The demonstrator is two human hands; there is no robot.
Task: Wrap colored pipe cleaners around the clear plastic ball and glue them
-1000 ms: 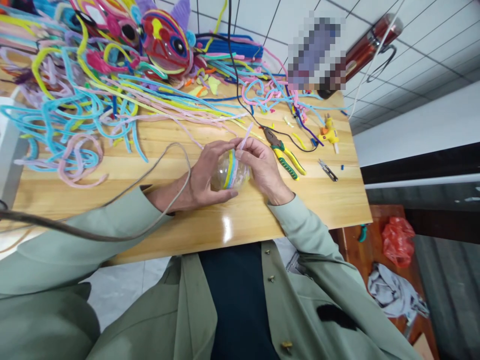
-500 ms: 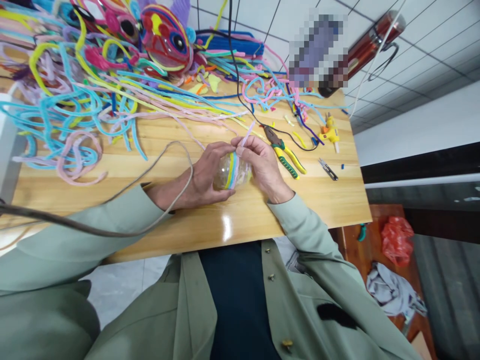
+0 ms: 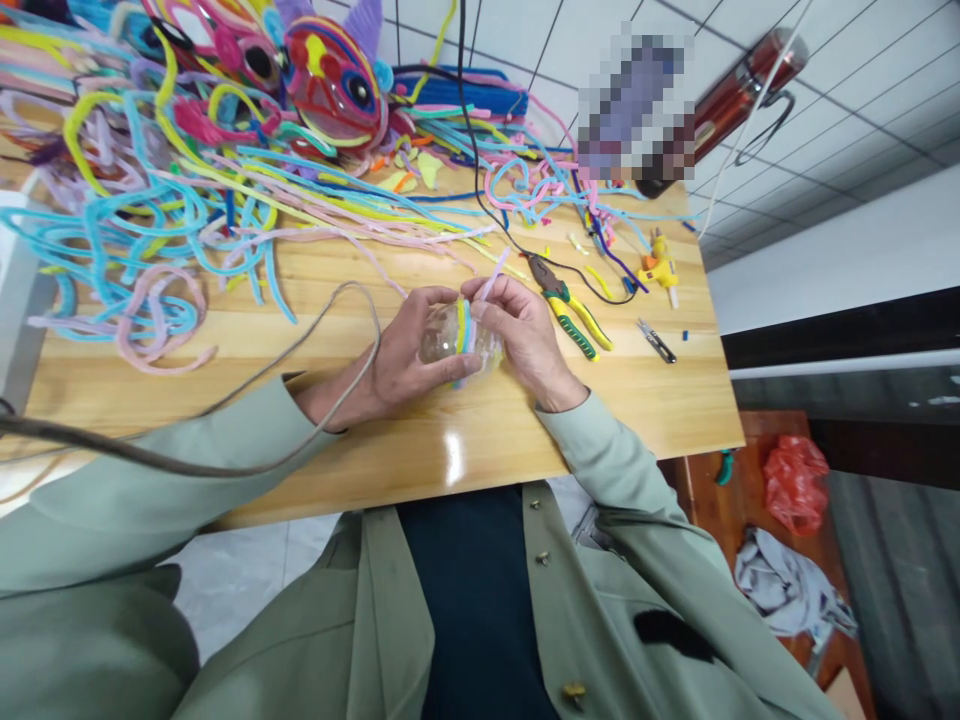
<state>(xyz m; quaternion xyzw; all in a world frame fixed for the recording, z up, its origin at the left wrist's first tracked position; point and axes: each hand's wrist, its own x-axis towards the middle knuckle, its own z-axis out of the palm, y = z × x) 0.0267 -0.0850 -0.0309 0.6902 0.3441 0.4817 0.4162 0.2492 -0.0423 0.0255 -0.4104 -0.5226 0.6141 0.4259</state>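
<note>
A small clear plastic piece [image 3: 439,338], rounded and see-through, is held above the wooden table [image 3: 375,440]. Yellow, blue and lilac fuzzy strips run side by side around it. My left hand [image 3: 405,350] grips its left side, with the thumb across the lower front and the fingers over the top. On the right, my right hand [image 3: 521,330] pinches the lilac strip [image 3: 494,272] between thumb and forefinger, and the strip's free end sticks up above the fingers. The other fingers of my right hand are curled and partly hidden.
Pliers [image 3: 570,310], small snips [image 3: 657,341] and a yellow glue gun [image 3: 660,268] lie to the right. Colourful fuzzy strips [image 3: 97,240] and a decorated fish-like piece [image 3: 334,85] fill the back left. A grey cable [image 3: 322,310] loops over my left forearm. A red thermos [image 3: 742,90] stands behind.
My left thumb has moved up onto the front of the plastic piece, over the strips. The piece has turned slightly and shifted a little left. My right hand keeps its pinch.
</note>
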